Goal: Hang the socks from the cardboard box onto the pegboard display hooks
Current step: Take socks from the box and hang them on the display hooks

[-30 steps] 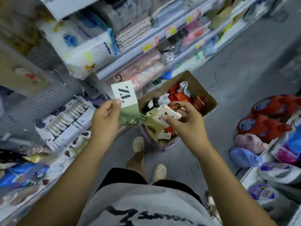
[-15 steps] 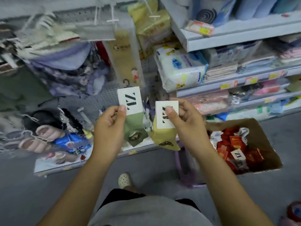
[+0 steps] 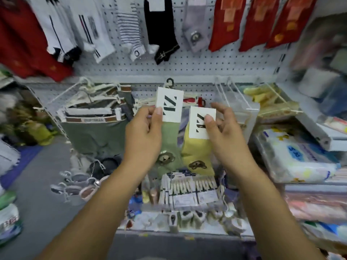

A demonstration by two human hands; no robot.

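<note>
The green sock (image 3: 170, 145) and the yellow sock (image 3: 197, 152) are up in the air, side by side, in front of the pegboard (image 3: 187, 64). Each sock has a white card on top with black marks, and a little bear lower down. The green sock's card has a small dark hook (image 3: 170, 82) on its top, and it sits a bit higher than the yellow one.

The left hand (image 3: 144, 136) holds the green sock, and its thumb and fingers (image 3: 143, 113) pinch the side of the card. The right hand (image 3: 227, 134) holds the yellow sock by its card, with the thumb pressed on the front. Its other fingers are spread out.

Just behind the right hand, bare wire hooks (image 3: 231, 91) stick out from the board. Higher up hang red socks (image 3: 253, 23), a black sock (image 3: 161, 29) and a striped sock (image 3: 129, 29). To the left, green cloth (image 3: 93, 136) hangs on hangers. To the right lies a soft white pack (image 3: 294, 158) with blue and yellow marks. Under the two socks sits a pack of what look like wooden pegs (image 3: 189, 188)
</note>
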